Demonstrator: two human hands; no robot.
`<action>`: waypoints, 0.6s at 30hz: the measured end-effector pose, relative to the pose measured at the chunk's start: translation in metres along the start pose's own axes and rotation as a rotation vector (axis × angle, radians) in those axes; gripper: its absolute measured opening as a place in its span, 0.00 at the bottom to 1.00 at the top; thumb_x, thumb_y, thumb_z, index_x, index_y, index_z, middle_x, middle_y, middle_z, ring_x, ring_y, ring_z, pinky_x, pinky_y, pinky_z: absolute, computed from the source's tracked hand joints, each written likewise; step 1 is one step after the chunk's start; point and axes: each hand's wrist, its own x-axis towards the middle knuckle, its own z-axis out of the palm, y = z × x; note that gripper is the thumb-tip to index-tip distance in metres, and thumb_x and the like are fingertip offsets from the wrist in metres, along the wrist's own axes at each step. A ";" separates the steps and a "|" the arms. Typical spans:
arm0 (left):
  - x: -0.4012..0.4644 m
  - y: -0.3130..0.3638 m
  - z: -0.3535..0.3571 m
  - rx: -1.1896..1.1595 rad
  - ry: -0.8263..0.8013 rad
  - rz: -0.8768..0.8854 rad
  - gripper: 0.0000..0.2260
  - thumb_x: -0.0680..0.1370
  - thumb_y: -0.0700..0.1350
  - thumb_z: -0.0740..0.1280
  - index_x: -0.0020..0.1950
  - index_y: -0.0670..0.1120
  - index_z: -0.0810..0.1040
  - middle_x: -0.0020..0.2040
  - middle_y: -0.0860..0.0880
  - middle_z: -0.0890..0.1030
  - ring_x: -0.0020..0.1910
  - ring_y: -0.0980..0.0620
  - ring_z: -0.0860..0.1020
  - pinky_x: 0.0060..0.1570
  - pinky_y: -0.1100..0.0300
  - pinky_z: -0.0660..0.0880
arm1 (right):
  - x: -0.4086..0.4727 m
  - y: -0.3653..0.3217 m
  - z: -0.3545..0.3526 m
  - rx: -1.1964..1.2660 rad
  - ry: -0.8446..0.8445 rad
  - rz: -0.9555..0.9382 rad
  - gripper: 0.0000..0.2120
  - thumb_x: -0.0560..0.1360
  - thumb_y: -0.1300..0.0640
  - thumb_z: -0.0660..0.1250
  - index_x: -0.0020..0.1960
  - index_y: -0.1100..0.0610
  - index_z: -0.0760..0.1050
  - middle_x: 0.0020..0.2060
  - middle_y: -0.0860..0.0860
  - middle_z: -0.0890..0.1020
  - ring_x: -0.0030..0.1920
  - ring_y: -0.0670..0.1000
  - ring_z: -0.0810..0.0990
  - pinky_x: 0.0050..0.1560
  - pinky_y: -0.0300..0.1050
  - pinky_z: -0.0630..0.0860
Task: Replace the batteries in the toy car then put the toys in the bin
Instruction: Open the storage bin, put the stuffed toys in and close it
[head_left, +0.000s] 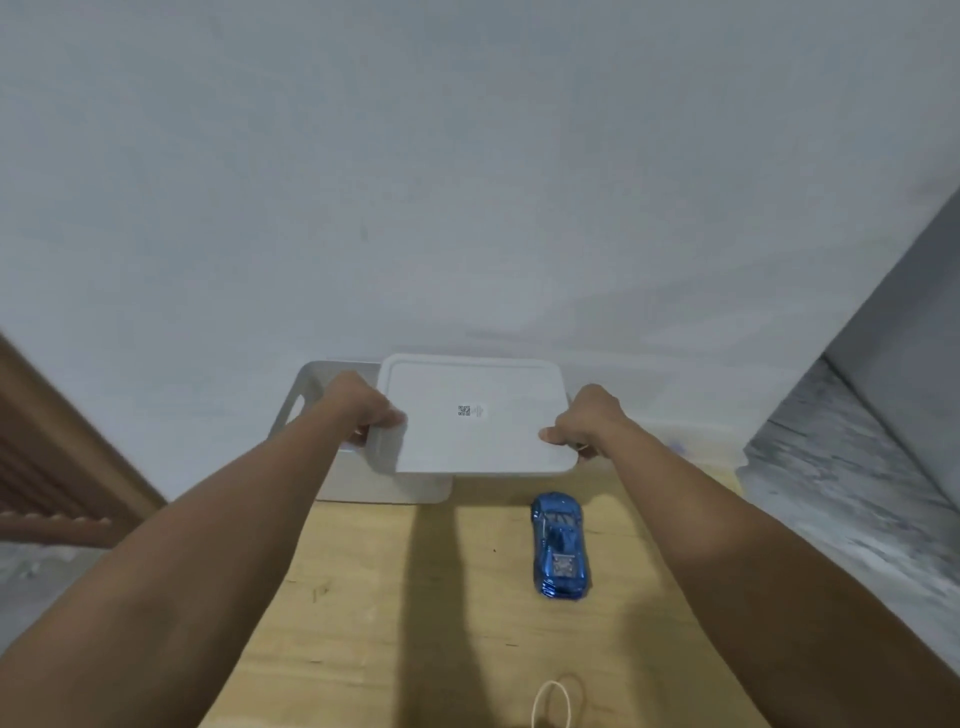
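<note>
head view: both hands grip a white lid (470, 415) by its short ends, held off to the right of a pale grey bin (332, 415) that stands at the far edge of the wooden table (395, 597) against the wall. the left hand (363, 410) has its thumb on top of the lid edge and fingers curled beneath; the right hand (584, 423) pinches the opposite edge the same way. the blue toy car (560, 548) lies on the table just in front of the lid's near right corner, apart from both hands, nose pointing away. a rubber band (551, 704) lies near the table's front edge. no batteries are visible, and whether the car has been serviced cannot be told. risk 1: setting the lid down blind on the right could strike the car. risk 2: a thin pinch grip at 2 edges may let the lid tip and knock the bin.
</note>
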 end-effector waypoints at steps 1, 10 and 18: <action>0.005 -0.004 -0.010 0.010 0.020 -0.011 0.13 0.69 0.39 0.78 0.41 0.37 0.74 0.36 0.40 0.78 0.33 0.44 0.78 0.30 0.52 0.79 | 0.001 -0.010 0.009 -0.007 -0.004 -0.018 0.17 0.67 0.56 0.79 0.40 0.62 0.72 0.40 0.58 0.81 0.41 0.58 0.83 0.43 0.50 0.83; 0.050 -0.046 -0.078 0.165 0.181 0.020 0.17 0.68 0.41 0.78 0.37 0.41 0.70 0.38 0.41 0.78 0.37 0.40 0.78 0.27 0.54 0.73 | 0.012 -0.078 0.076 -0.086 -0.017 -0.117 0.09 0.70 0.63 0.70 0.37 0.60 0.70 0.31 0.55 0.79 0.32 0.58 0.84 0.38 0.48 0.82; 0.079 -0.061 -0.091 0.187 0.251 0.020 0.13 0.68 0.42 0.75 0.38 0.42 0.70 0.38 0.45 0.75 0.39 0.44 0.76 0.38 0.57 0.72 | 0.020 -0.099 0.111 -0.141 0.033 -0.082 0.01 0.69 0.66 0.64 0.39 0.62 0.73 0.35 0.58 0.83 0.29 0.57 0.83 0.32 0.46 0.82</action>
